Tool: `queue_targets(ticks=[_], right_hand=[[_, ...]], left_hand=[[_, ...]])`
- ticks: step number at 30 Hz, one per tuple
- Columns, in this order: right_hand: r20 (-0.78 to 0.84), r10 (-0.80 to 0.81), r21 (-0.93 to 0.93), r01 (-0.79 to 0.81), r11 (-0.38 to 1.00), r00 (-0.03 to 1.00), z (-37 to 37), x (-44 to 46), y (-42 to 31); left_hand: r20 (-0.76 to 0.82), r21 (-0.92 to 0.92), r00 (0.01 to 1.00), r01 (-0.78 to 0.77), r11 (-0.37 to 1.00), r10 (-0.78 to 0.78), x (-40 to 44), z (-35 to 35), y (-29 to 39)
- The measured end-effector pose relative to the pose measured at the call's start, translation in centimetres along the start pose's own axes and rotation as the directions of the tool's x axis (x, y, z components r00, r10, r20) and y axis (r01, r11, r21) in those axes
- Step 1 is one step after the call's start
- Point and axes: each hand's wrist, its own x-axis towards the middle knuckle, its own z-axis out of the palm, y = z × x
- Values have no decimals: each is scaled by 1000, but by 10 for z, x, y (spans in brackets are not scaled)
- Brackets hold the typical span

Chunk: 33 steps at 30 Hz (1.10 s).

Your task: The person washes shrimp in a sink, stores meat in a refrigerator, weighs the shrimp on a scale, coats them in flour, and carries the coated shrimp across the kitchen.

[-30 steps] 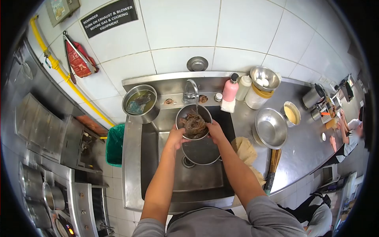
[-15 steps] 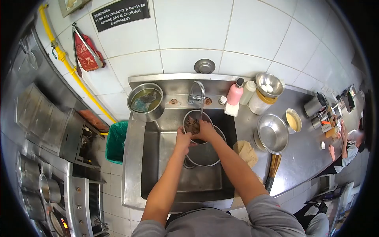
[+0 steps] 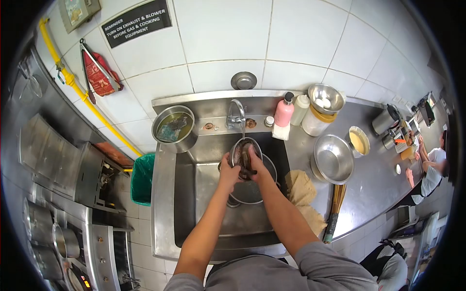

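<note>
Left hand [image 3: 229,170] grips the left side of a metal bowl [image 3: 236,154], held under the faucet [image 3: 236,107] over the sink [image 3: 201,189], toward its far side. Right hand [image 3: 256,166] is against the brown contents [image 3: 246,154]; whether its fingers close on them, I cannot tell.

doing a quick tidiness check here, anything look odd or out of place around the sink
Two brownish, rusty-looking patches mark the ledge, one on each side of the faucet; against the grey steel they look odd, but stain or damage is hard to tell. A cloth also lies crumpled on the counter beside the sink.
</note>
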Motion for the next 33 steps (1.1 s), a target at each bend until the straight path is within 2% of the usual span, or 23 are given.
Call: queue_targets(ticks=[2, 6, 8, 9, 11, 15, 17, 18, 20, 21, 22, 23, 24, 26, 27, 29, 33], right_hand=[[2, 83, 64, -83, 994, 997, 1, -1, -7], [123, 46, 145, -64, 987, 991, 8, -5, -20], [224, -80, 22, 77, 997, 971, 3, 5, -22], [223, -78, 22, 75, 997, 972, 3, 8, -22], [277, -71, -196, 128, 972, 958, 3, 12, -23], [354, -104, -316, 224, 922, 930, 2, 15, -24], [453, -93, -502, 340, 796, 887, 12, 5, -34], [454, -85, -504, 334, 797, 887, 12, 6, -37], [435, 74, -751, 317, 579, 897, 11, 7, -45], [434, 78, -753, 314, 578, 897, 15, 4, -50], [385, 53, -894, 358, 270, 921, 20, 0, -57], [347, 10, -936, 346, -69, 938, 24, -4, -62], [347, 11, -935, 346, -70, 938, 19, 0, -62], [421, -102, -889, 387, -245, 901, 8, 9, -60], [420, -100, -889, 386, -246, 902, 1, 17, -56], [531, -192, -822, 447, -354, 825, -12, 30, -48], [540, -298, -830, 441, -342, 787, 10, 15, -38]], left_hand=[[64, -72, 992, 112, 991, -108, -1, -4, 3], [101, -207, 983, 172, 963, -154, 1, -12, 4], [133, -280, 958, 281, 918, -253, 3, -17, 5], [133, -280, 958, 282, 917, -254, 4, -20, 3], [130, -368, 957, 291, 883, -261, 6, -23, -2], [89, -411, 963, 267, 871, -253, 5, -29, -9], [67, -444, 970, 240, 863, -235, 9, -35, -18], [61, -449, 969, 240, 861, -238, 11, -38, -19], [22, -424, 962, 256, 869, -273, 16, -43, -23], [20, -428, 961, 257, 867, -276, 15, -43, -24], [21, -454, 965, 243, 857, -262, 14, -43, -23], [22, -479, 969, 227, 848, -247, 14, -43, -23], [22, -480, 969, 226, 848, -246, 13, -42, -22], [3, -478, 976, 193, 857, -218, 12, -41, -21], [4, -479, 976, 194, 856, -219, 11, -39, -21], [-38, -420, 982, 151, 895, -184, 11, -35, -22], [-17, -371, 991, 116, 921, -132, 5, -21, -16]])
